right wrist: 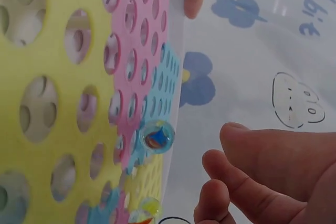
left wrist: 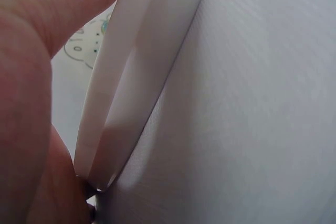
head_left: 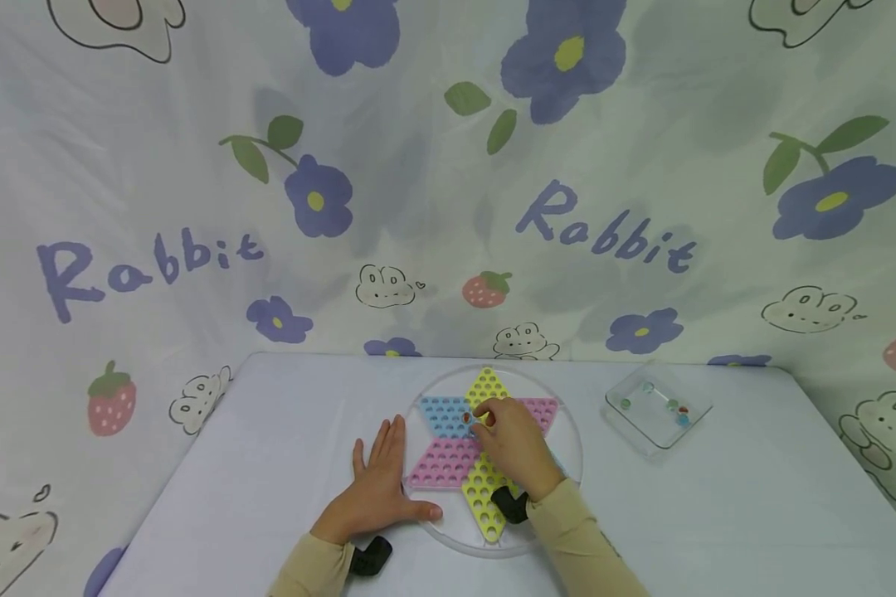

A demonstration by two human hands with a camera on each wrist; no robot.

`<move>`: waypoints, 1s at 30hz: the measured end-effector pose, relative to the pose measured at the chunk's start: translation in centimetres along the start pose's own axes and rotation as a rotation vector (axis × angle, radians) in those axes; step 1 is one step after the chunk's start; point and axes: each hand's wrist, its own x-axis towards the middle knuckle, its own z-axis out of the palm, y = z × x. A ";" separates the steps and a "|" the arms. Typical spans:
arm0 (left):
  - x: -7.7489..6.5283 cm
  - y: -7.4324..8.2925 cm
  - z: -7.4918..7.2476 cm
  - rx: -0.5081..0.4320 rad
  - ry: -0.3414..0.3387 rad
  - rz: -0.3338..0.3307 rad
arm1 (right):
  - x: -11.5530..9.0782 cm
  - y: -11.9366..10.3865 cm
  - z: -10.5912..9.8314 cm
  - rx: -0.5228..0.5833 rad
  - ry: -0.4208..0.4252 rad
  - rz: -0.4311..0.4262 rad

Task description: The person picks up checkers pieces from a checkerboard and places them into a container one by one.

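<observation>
From the head view we saw the left hand (head_left: 379, 491) open, fingers spread beside the perforated star board (head_left: 442, 464) with the thumb at its clear rim. Only that view showed us the clear box (head_left: 648, 421), holding several marbles (head_left: 625, 404), to the board's right on the table (head_left: 284, 464). Overhead, we could barely separate the right hand (head_left: 513, 435) from a marble; the right wrist view showed us its loosely bent fingers holding nothing visible, apart from the swirled marble (right wrist: 157, 136) on the board's blue part. The left wrist view gave us the rim's side but cut off most of the left hand. The right forearm hid part of the board, and more marbles ran off the right wrist view's bottom edge.
</observation>
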 end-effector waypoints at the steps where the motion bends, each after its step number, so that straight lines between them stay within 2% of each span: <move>1: 0.0 0.0 0.0 -0.005 0.001 0.003 | 0.1 0.0 0.1 -0.001 -0.006 0.007; 7: 0.0 0.1 -0.1 -0.026 -0.009 0.006 | 0.4 -0.4 0.8 0.004 -0.047 0.059; 14: 0.0 -0.1 -0.1 -0.006 -0.015 -0.001 | 0.7 -0.2 1.3 -0.006 -0.090 0.111; 23: 0.1 0.1 0.0 -0.012 -0.012 0.002 | 0.9 -0.1 1.8 -0.005 -0.095 0.191; 30: 0.0 0.1 -0.1 -0.023 -0.011 0.005 | 0.9 -0.1 1.9 -0.032 -0.092 0.193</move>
